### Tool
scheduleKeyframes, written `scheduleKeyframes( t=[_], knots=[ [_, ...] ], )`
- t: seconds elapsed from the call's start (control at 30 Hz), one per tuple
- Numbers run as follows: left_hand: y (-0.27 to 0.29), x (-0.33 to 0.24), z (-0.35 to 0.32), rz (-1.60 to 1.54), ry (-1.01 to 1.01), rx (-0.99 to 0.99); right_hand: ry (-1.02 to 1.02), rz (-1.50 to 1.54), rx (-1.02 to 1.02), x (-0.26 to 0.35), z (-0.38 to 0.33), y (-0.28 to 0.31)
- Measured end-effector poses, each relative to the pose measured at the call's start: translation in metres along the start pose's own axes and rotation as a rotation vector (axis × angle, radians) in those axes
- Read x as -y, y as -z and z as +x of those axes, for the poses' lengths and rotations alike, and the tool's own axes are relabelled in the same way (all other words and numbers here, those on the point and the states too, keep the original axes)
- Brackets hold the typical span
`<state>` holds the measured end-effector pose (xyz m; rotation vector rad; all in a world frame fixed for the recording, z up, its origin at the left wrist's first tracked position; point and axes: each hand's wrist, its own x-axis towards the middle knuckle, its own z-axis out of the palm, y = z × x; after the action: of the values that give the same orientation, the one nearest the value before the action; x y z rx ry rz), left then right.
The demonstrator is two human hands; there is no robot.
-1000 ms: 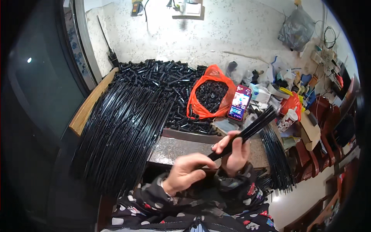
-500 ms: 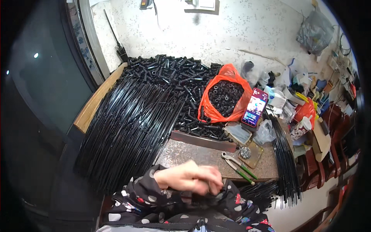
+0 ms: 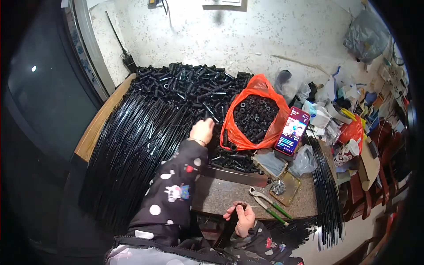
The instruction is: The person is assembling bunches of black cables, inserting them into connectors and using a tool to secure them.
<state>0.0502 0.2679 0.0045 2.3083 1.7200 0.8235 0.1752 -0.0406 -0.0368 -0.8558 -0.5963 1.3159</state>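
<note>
My left hand reaches across to the heap of black tubular plastic parts, just left of the orange-red plastic bag. Its fingers are curled down among the parts, and what they grip is hidden. Close to the table's front edge, my right hand is closed in a pinch. Between its thumb and fingers lies a small dark coil-like piece with thin pale wire ends sticking out sideways. Right of that hand, green-handled pincers rest on the speckled tabletop.
Long thin black rods cover the left side; another bundle hangs over the right edge. The bag holds small black toothed rings. Beside it stand a lit phone and a shallow tray with shiny small pieces.
My hands were together, blurred, above the front edge. Now the left has stretched forward to the black parts, while the right stays near the front edge with the wire piece.
</note>
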Motion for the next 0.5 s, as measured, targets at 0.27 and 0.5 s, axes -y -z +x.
scheduleKeyframes(
  t=[0.27, 0.5],
  knots=[
    [0.06, -0.038, -0.063, -0.978, -0.047, 0.634, -0.041, -0.081, -0.047, 0.002, 0.001, -0.01],
    [0.051, -0.032, -0.083, -0.141, -0.609, 0.387, -0.011, -0.113, 0.036, -0.011, -0.008, -0.013]
  ],
)
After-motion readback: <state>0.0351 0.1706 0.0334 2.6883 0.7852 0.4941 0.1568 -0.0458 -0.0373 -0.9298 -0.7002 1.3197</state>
